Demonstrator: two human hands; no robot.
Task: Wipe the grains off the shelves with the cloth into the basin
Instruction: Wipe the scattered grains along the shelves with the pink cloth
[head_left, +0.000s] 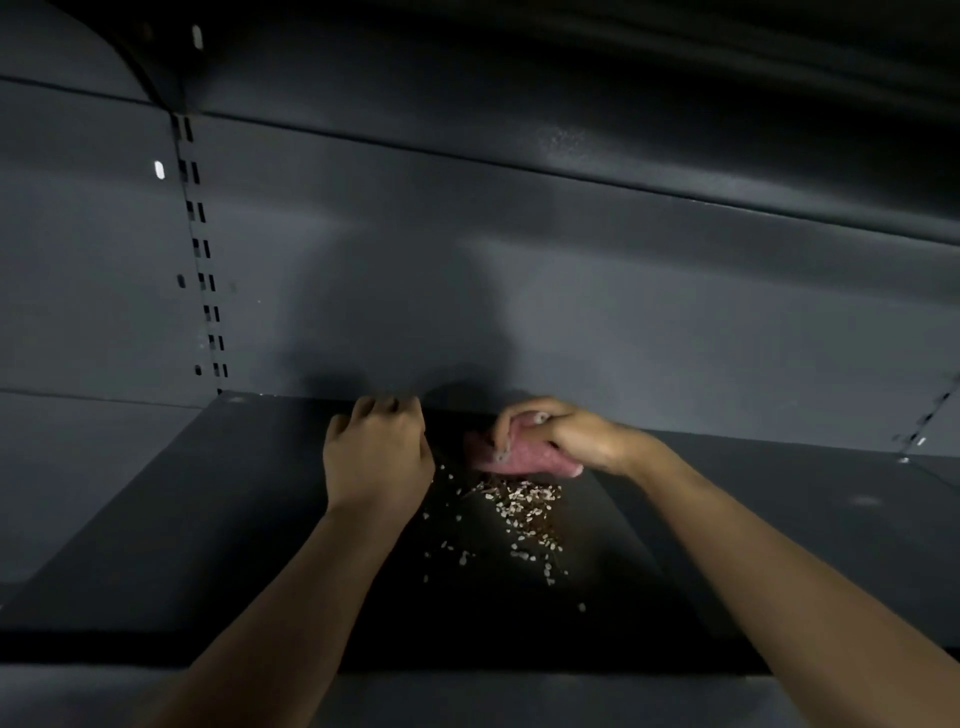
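Head view: two bare forearms reach in over a dark matte metal shelf (218, 509), the left hand (376, 454) knuckles-up near the back edge with fingers curled and nothing visibly held, the right hand (563, 434) just beside it, clamped round one bunched pink terry cloth (511, 460) resting on the shelf. One loose scatter of small pale oval grains (524, 512), too many to count, lies directly in front of the cloth and between the hands. Behind stands a smooth grey back panel (519, 301) with one slotted upright strip (205, 280) at left.
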